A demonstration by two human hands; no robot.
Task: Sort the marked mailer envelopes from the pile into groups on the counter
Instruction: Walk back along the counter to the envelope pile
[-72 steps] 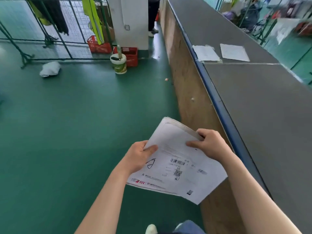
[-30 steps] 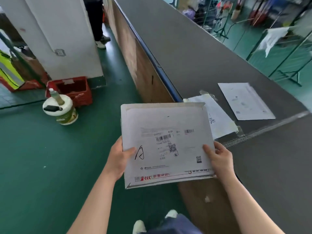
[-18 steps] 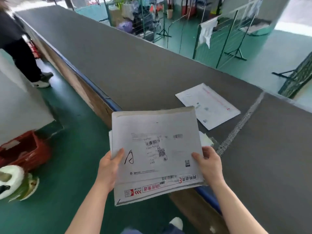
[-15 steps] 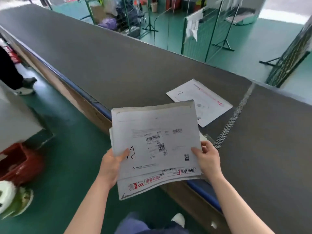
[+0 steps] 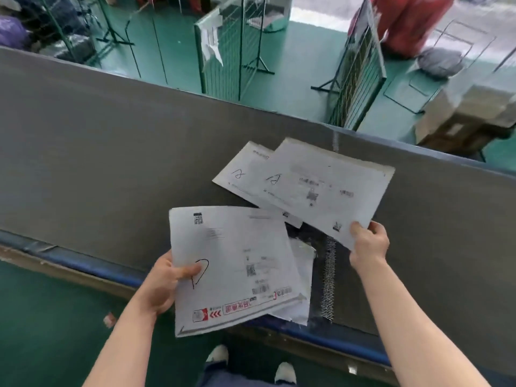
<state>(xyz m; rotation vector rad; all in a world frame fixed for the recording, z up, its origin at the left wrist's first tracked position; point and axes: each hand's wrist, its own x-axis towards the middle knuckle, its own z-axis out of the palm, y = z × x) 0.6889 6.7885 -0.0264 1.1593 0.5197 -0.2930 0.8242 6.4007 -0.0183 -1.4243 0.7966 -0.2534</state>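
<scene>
My left hand [image 5: 164,286] grips a stack of white mailer envelopes [image 5: 237,263] by its left edge, thumb on a hand-drawn mark on the top one. My right hand [image 5: 368,244] pinches the near corner of a single marked envelope [image 5: 326,188] and holds it over another marked envelope [image 5: 245,171] that lies flat on the grey counter [image 5: 111,152]. A further white envelope [image 5: 303,277] lies on the counter under the stack, mostly hidden.
The counter has a blue padded front edge [image 5: 83,263] and a stitched seam [image 5: 328,277] across it. Green wire racks [image 5: 360,71] and cardboard boxes [image 5: 463,118] stand on the green floor beyond the counter. My shoes [image 5: 284,372] show below.
My view has swung to face the counter. My right hand has taken the top envelope off the stack and carried it forward and right, over the envelope lying on the counter. The left hand keeps the stack.
</scene>
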